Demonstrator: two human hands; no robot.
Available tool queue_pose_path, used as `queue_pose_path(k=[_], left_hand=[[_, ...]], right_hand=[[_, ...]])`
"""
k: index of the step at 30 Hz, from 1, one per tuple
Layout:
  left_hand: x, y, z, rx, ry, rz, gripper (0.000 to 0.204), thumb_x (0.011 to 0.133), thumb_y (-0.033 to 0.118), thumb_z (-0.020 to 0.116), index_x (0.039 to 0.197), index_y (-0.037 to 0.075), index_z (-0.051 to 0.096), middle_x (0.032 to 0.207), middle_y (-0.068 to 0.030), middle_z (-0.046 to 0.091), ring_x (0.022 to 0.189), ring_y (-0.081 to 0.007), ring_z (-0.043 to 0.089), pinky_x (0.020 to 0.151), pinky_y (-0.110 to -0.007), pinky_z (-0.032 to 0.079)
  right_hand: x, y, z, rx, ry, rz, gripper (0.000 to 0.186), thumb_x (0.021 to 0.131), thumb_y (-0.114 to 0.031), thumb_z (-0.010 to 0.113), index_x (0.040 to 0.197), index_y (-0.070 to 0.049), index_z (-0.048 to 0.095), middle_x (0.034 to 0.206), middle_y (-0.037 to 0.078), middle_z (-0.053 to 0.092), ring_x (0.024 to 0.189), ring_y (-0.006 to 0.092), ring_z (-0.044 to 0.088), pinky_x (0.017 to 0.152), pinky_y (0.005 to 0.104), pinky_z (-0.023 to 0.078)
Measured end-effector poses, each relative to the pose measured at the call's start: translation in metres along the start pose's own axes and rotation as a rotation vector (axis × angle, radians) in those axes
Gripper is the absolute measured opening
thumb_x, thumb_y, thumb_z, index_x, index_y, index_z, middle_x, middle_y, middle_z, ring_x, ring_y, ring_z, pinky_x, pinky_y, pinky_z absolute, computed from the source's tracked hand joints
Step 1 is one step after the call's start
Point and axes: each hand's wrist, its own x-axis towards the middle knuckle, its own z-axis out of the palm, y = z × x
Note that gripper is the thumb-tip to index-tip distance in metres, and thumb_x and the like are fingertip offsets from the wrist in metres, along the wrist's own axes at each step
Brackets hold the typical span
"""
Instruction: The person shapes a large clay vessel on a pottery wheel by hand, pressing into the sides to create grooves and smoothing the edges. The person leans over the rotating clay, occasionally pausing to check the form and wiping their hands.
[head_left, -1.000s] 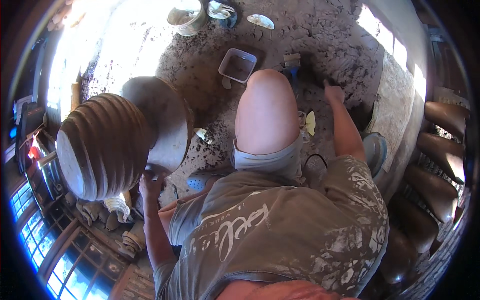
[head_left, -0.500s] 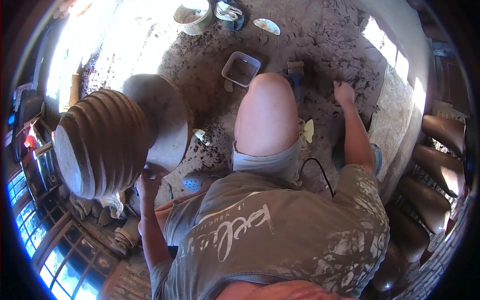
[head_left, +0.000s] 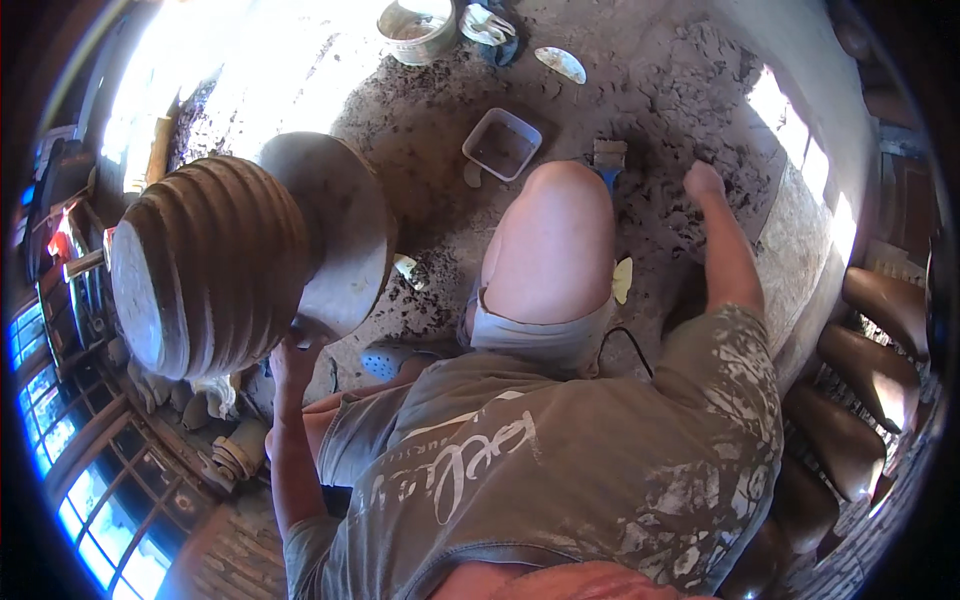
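A large ribbed clay pot [head_left: 215, 265] stands to my left on a round wheel disc [head_left: 350, 250]. My left hand [head_left: 297, 358] is at the near edge of the disc, beside the pot's side. Its fingers are in shadow and partly hidden, so their grip does not show. Over on the right, my right hand [head_left: 704, 182] is closed like a fist just above lumpy dark clay [head_left: 690, 130] on the ground. Whatever it may hold is hidden. Between that hand and my bare knee [head_left: 560, 225] lies a wide brush [head_left: 611, 160] with a blue handle.
A square plastic tub [head_left: 503, 145] sits beyond my knee. Farther off are a round bucket [head_left: 416, 35], a cloth [head_left: 487, 25] and a pale half-moon piece [head_left: 560, 64]. A yellowish scrap [head_left: 623, 280] lies by my thigh. Several dark rounded vessels [head_left: 868, 375] line the right side.
The whole view has turned slightly, so the things on the ground appear farther right. My right hand is a little farther forward and looks more tightly closed. My left hand stays at the disc.
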Motion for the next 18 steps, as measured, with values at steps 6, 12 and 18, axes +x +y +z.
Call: queue_pose_path(k=[6, 12, 18], left_hand=[[-0.007, -0.001, -0.013, -0.005, -0.120, -0.023, 0.089, 0.078, 0.056, 0.085, 0.135, -0.008, 0.059, 0.127, -0.0315, 0.068, 0.121, -0.0462, 0.065, 0.103, -0.053, 0.050], [-0.015, 0.008, -0.022, 0.047, -0.110, -0.079, 0.076, 0.079, 0.052, 0.085, 0.126, -0.005, 0.066, 0.121, -0.0281, 0.073, 0.117, -0.0441, 0.069, 0.100, -0.051, 0.053], [-0.019, -0.009, -0.003, -0.028, -0.028, -0.035, 0.073, 0.074, 0.053, 0.091, 0.119, -0.001, 0.072, 0.116, -0.0210, 0.076, 0.110, -0.0403, 0.071, 0.096, -0.049, 0.054]], right_hand=[[-0.043, -0.038, -0.038, -0.012, -0.014, -0.172, 0.032, 0.095, -0.020, 0.066, 0.108, 0.008, 0.074, 0.125, 0.028, 0.070, 0.121, 0.0436, 0.066, 0.104, 0.0517, 0.054], [-0.038, -0.056, -0.028, -0.054, 0.129, -0.224, 0.029, 0.089, -0.017, 0.068, 0.107, 0.004, 0.075, 0.114, 0.028, 0.073, 0.109, 0.0443, 0.070, 0.096, 0.0513, 0.057], [-0.062, -0.075, -0.073, 0.583, -0.025, -0.088, 0.045, 0.100, -0.035, 0.067, 0.109, 0.008, 0.074, 0.106, 0.030, 0.074, 0.104, 0.0412, 0.073, 0.093, 0.0475, 0.056]])
